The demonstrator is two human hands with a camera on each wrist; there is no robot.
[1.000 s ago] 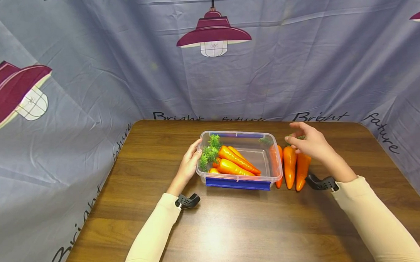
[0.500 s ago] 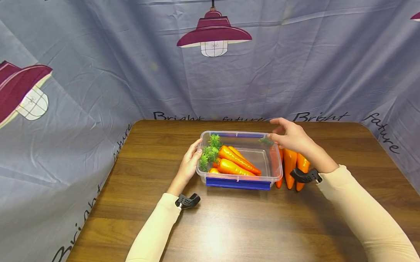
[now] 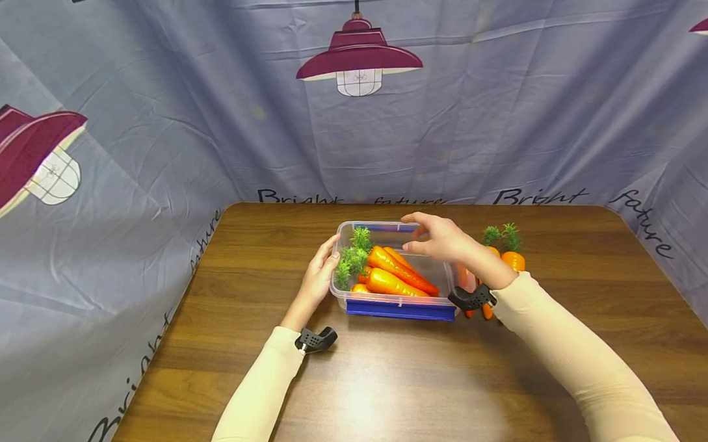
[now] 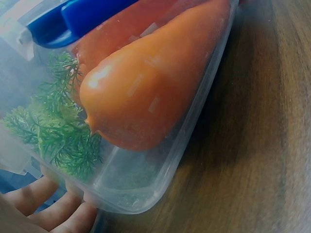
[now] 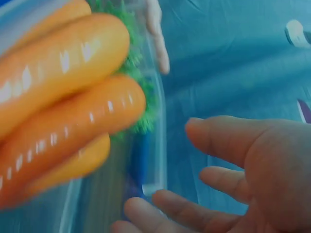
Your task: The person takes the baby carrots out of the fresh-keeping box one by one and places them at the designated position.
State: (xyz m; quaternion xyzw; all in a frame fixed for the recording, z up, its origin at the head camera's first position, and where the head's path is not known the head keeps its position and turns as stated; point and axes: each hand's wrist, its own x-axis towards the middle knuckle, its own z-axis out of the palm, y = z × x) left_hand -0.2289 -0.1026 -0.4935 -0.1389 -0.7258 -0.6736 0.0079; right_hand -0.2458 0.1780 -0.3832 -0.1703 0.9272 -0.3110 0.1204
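Note:
A clear plastic box (image 3: pixel 401 302) with blue side clips stands on the wooden table, several orange carrots (image 3: pixel 394 283) with green leafy tops lying in its left part. My left hand (image 3: pixel 319 274) grips the box's left end, thumb at the rim; in the left wrist view its fingers (image 4: pixel 63 208) lie against the clear wall. Over the right half of the box my right hand (image 3: pixel 442 239) hovers, fingers spread and holding nothing. The right wrist view shows that hand (image 5: pixel 243 179) with parted fingers beside the carrots (image 5: pixel 73 121).
More carrots (image 3: pixel 513 261) with green tops lie on the table just right of the box, partly hidden by my right forearm. The brown table (image 3: pixel 359 377) reaches back to a grey-blue curtain (image 3: pixel 473 126) printed with red lamps and lettering.
My right hand has moved left, from above the carrots beside the box to above the box's inside. The left hand and the box have stayed in place.

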